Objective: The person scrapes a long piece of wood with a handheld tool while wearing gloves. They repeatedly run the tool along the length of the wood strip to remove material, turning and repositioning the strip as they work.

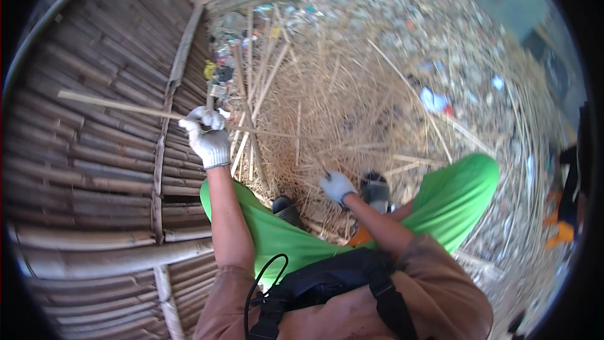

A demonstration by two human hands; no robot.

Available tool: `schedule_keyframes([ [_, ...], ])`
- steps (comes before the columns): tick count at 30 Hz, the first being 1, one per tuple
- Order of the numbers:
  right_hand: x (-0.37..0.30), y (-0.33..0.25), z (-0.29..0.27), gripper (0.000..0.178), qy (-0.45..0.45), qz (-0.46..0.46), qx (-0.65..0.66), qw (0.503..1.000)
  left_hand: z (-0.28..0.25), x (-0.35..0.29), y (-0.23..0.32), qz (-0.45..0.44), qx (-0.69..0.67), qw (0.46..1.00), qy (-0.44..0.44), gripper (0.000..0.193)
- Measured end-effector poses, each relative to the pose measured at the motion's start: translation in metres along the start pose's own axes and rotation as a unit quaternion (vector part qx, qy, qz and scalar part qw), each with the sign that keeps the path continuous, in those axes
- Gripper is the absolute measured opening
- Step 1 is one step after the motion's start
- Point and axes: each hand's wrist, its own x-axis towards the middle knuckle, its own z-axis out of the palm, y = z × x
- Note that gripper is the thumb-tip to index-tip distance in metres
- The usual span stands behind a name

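Your gloved left hand (pixel 210 141) pinches one bamboo strip (pixel 129 107), its long axis running crosswise: one end points left of that hand, the other right and slightly lower in view. Your gloved right hand (pixel 338 187) is curled, its grip indeterminable; two dark shoes (pixel 287 209) flank it, one per side.

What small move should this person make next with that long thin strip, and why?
Perhaps raise the right hand toward the long strip: the left hand grips it, one end reaches out over the shavings, and the right hand sits lower, seemingly apart from it. Whether the right hand holds something is too blurred to tell.
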Motion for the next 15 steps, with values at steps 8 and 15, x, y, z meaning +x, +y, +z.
schedule_keyframes([
  [8, -0.014, -0.112, -0.007, 0.054, -0.024, -0.054, 0.092, 0.994, -0.01, 0.002, 0.0, 0.006, -0.025, 0.999, -0.019, 0.056],
  [15, -0.012, -0.077, 0.006, 0.052, 0.014, -0.07, 0.061, 0.996, -0.008, -0.005, 0.002, -0.005, -0.032, 0.999, -0.044, 0.057],
])
